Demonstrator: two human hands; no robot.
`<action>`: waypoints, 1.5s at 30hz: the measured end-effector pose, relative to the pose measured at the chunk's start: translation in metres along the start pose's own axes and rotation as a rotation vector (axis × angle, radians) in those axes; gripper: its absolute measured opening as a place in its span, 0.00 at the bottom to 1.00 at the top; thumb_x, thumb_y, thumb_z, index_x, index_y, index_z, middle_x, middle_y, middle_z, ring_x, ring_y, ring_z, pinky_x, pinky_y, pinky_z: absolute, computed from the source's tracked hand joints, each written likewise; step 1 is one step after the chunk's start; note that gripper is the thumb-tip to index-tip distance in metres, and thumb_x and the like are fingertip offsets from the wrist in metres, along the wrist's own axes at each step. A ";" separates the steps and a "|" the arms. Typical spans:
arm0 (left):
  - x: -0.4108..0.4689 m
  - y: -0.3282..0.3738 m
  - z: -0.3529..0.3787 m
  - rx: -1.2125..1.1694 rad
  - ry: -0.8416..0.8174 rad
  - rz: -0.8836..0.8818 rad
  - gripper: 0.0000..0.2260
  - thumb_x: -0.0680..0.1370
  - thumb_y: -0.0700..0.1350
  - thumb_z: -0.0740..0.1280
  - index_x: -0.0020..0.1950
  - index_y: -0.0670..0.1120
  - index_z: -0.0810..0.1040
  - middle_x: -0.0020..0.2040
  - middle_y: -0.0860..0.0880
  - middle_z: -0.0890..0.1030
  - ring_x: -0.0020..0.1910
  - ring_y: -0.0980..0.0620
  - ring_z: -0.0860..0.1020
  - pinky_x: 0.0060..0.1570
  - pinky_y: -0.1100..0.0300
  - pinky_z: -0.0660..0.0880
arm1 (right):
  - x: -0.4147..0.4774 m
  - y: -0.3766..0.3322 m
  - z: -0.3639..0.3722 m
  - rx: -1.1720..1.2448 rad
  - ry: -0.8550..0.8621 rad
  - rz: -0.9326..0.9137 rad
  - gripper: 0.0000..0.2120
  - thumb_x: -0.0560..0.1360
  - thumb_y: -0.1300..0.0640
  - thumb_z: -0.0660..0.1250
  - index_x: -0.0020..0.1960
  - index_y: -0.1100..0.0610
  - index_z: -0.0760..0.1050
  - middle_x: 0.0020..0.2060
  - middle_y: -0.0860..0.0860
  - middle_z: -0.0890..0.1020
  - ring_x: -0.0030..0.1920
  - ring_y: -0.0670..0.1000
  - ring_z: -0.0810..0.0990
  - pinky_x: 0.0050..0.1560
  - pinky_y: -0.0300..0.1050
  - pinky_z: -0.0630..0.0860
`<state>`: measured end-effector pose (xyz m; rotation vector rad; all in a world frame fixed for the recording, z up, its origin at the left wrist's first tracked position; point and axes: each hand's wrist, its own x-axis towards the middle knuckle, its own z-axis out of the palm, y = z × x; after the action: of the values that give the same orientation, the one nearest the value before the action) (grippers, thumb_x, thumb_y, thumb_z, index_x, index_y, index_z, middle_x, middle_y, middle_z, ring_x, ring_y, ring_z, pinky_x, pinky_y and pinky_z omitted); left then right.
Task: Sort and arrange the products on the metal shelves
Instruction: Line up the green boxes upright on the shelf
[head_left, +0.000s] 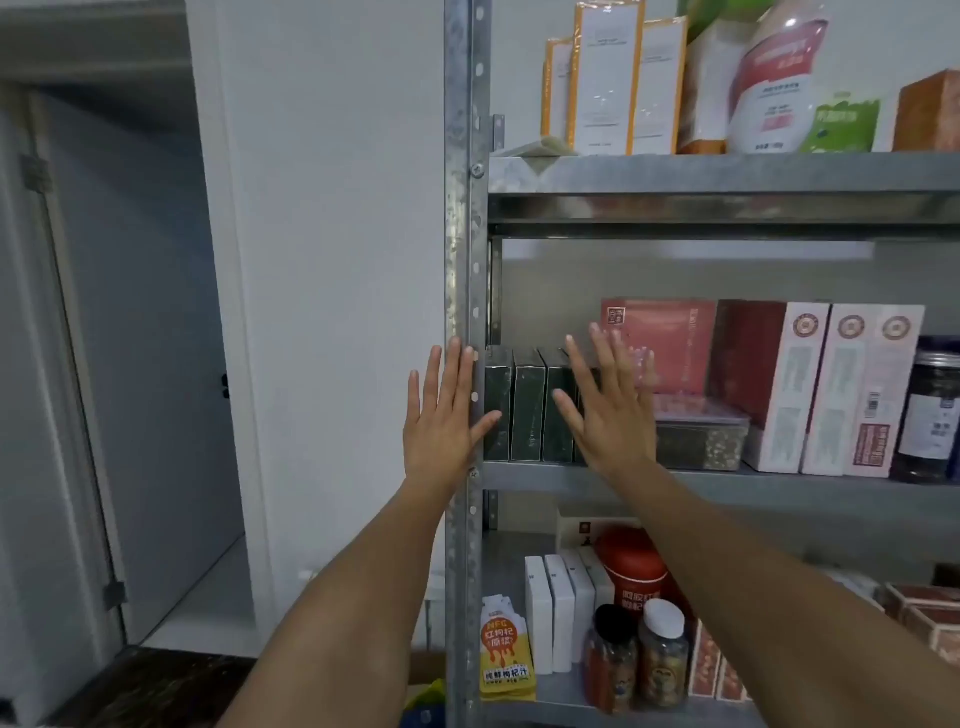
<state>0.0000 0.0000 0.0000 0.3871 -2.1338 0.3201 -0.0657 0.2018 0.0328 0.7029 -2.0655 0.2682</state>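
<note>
A row of dark green boxes (527, 410), the products we are arranging, stands upright at the left end of the middle metal shelf (540, 475), tight against the galvanised upright post (460, 208). Both our hands are open and empty, fingers straight and spread. Our left hand (447, 415) hovers in front of the post with its thumb across the outermost box. Our right hand (610, 410) is held flat before the right end of the row. Whether either palm touches cardboard we cannot tell. We judge the step to be squaring this row. To do it well we should press with flat palms from both ends together, then nudge the faces back until they line up with the shelf's front edge, keeping the pressure low on the boxes so that none tips. The boxes are slim and sharp-cornered and seem film-wrapped, with a dull sheen, so they ought to slide easily on the smooth steel and could skid past one another. Just to their right, toward the shelf's back, stands a pink carton (670, 338), and before it sits a clear lidded plastic tub (701, 436) of speckled contents. Tall white-and-red cartons (789, 389) follow toward the right end. The mottled zinc shelf has a hard folded lip that we should keep our knuckles off.
</note>
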 end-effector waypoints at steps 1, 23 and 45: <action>0.000 -0.001 0.000 -0.024 0.004 0.001 0.35 0.79 0.66 0.37 0.78 0.46 0.32 0.79 0.47 0.33 0.78 0.46 0.36 0.76 0.47 0.38 | 0.003 -0.006 0.000 -0.013 0.003 -0.017 0.31 0.80 0.38 0.37 0.79 0.50 0.46 0.79 0.55 0.45 0.78 0.55 0.42 0.75 0.59 0.35; 0.002 -0.009 0.002 -0.084 -0.008 0.077 0.35 0.80 0.65 0.43 0.77 0.48 0.31 0.77 0.47 0.31 0.78 0.44 0.36 0.75 0.48 0.37 | 0.031 -0.047 0.017 0.041 -0.084 -0.091 0.23 0.82 0.42 0.51 0.72 0.52 0.67 0.75 0.48 0.64 0.77 0.55 0.54 0.74 0.58 0.31; 0.009 -0.019 -0.021 -0.053 -0.323 0.151 0.62 0.65 0.72 0.69 0.69 0.54 0.18 0.70 0.48 0.18 0.74 0.42 0.27 0.66 0.49 0.24 | 0.035 -0.085 0.010 0.074 -0.099 0.154 0.16 0.79 0.47 0.56 0.64 0.53 0.66 0.46 0.57 0.81 0.48 0.58 0.79 0.49 0.51 0.67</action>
<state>0.0183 -0.0114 0.0207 0.2605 -2.4902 0.3026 -0.0385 0.1155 0.0495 0.6121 -2.2175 0.4061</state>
